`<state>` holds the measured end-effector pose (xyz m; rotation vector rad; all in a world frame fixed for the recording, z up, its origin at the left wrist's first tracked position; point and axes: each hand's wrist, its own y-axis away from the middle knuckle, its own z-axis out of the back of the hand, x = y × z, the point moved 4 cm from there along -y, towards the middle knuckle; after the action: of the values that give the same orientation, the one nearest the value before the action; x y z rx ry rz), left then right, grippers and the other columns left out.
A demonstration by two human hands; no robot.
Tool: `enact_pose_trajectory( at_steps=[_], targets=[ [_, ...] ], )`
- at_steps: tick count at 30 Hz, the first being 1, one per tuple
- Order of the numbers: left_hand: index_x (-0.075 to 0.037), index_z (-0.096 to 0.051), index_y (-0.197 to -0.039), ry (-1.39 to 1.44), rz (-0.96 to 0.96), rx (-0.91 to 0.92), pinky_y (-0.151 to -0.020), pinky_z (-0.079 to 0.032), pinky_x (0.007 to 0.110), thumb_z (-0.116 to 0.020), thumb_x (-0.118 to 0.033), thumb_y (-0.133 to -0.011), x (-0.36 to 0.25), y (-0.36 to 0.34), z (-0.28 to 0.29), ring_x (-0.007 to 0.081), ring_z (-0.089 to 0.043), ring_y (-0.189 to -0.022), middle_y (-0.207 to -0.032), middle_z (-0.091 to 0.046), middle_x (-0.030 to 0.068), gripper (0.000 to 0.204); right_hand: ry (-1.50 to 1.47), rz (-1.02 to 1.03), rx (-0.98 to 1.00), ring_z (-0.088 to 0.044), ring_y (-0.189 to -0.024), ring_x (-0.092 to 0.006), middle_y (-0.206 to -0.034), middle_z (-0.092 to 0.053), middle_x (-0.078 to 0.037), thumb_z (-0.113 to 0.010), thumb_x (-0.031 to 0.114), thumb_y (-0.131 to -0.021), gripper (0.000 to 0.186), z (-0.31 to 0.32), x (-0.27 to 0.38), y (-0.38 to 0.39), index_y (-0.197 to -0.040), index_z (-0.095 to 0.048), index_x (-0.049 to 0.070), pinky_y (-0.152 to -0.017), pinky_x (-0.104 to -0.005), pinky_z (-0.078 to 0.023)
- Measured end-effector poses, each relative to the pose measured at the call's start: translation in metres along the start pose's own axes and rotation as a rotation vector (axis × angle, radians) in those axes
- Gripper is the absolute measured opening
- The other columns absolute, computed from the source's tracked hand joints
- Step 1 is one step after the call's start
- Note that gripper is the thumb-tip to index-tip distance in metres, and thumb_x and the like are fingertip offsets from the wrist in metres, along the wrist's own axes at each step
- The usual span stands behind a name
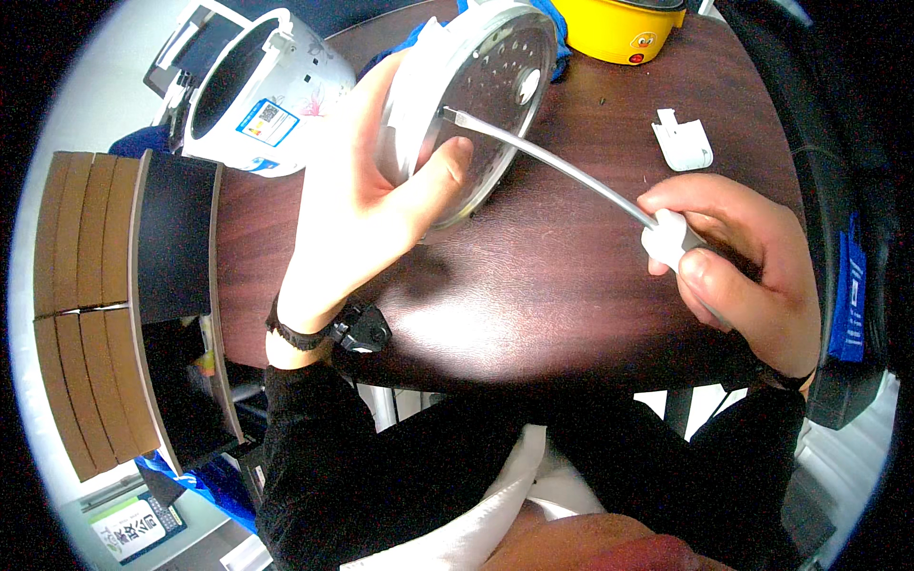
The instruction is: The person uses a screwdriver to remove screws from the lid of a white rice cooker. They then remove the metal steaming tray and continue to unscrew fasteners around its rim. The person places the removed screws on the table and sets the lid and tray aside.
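My left hand [371,190] grips a round, clear-centred white lid [495,81], raised and tilted over the upper middle of the dark wooden table [581,305]. Droplets or small marks dot its surface. My right hand [733,266], on the right, is closed around the white handle of a long, thin metal tool [562,167], which looks like a flat-tipped screwdriver. Its tip touches or nearly touches the white rim near my left thumb. A small white plastic piece [685,147] lies on the table above my right hand.
A white cooker body [314,86] stands open at upper left. A yellow pot [609,29] and blue cloth [557,67] sit at the back. Cardboard boxes [81,228] and a dark shelf [176,238] flank the left side. A black chair-like object [828,400] is at right.
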<state>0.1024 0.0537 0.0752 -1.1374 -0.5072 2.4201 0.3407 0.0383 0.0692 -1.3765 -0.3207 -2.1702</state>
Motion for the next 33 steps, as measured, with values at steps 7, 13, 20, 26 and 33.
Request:
enact_pose_trajectory(
  at_steps=[7, 13, 20, 26, 33],
  targets=[
    [0.003, -0.049, -0.116, -0.044, -0.034, -0.036, -0.081, -0.046, 0.034, -0.058, -0.009, -0.069, 0.0, -0.001, -0.003, 0.0253, -0.061, -0.088, -0.096, -0.062, 0.0187, 0.05, 0.271, 0.213, -0.04, -0.056, -0.07, -0.0103, -0.086, -0.061, -0.009, -0.05, 0.007, -0.082, 0.033, -0.003, 0.003, 0.0, -0.114, -0.052, -0.001, -0.06, -0.0206, -0.042],
    [0.003, -0.05, -0.114, 0.038, 0.094, 0.015, -0.077, -0.046, 0.035, -0.056, -0.008, -0.068, 0.001, -0.004, -0.003, 0.0251, -0.061, -0.083, -0.091, -0.062, 0.0176, 0.048, 0.338, 0.164, -0.049, -0.053, -0.062, -0.0084, -0.082, -0.06, -0.008, -0.053, 0.013, -0.084, 0.034, -0.005, 0.006, 0.001, -0.114, -0.051, -0.002, -0.055, -0.0193, -0.04],
    [0.002, -0.049, -0.115, 0.047, 0.046, -0.078, -0.077, -0.047, 0.032, -0.058, -0.01, -0.069, 0.001, -0.001, 0.006, 0.0235, -0.062, -0.084, -0.093, -0.063, 0.0165, 0.049, -0.181, -0.173, 0.025, -0.046, -0.054, -0.0063, -0.077, -0.056, -0.006, -0.051, 0.022, -0.087, 0.036, -0.008, 0.0, -0.002, -0.113, -0.05, -0.003, -0.048, -0.0183, -0.034],
    [0.003, -0.048, -0.116, -0.023, -0.057, -0.078, -0.078, -0.047, 0.033, -0.06, -0.011, -0.069, -0.007, 0.001, 0.004, 0.0269, -0.062, -0.086, -0.094, -0.063, 0.0184, 0.05, 0.202, 0.144, -0.022, -0.051, -0.056, -0.0104, -0.066, -0.055, -0.005, -0.052, 0.023, -0.087, 0.031, -0.011, -0.005, -0.004, -0.101, -0.055, -0.004, -0.054, -0.0239, -0.039],
    [0.005, -0.048, -0.119, -0.199, -0.17, -0.046, -0.075, -0.045, 0.027, -0.062, -0.007, -0.067, -0.011, 0.001, -0.002, 0.014, -0.055, -0.081, -0.097, -0.06, 0.0109, 0.056, 0.239, 0.059, 0.032, -0.048, -0.052, -0.0092, -0.06, -0.051, -0.003, -0.051, 0.023, -0.087, 0.029, -0.005, 0.005, -0.001, -0.098, -0.056, -0.003, -0.05, -0.0236, -0.037]
  ],
)
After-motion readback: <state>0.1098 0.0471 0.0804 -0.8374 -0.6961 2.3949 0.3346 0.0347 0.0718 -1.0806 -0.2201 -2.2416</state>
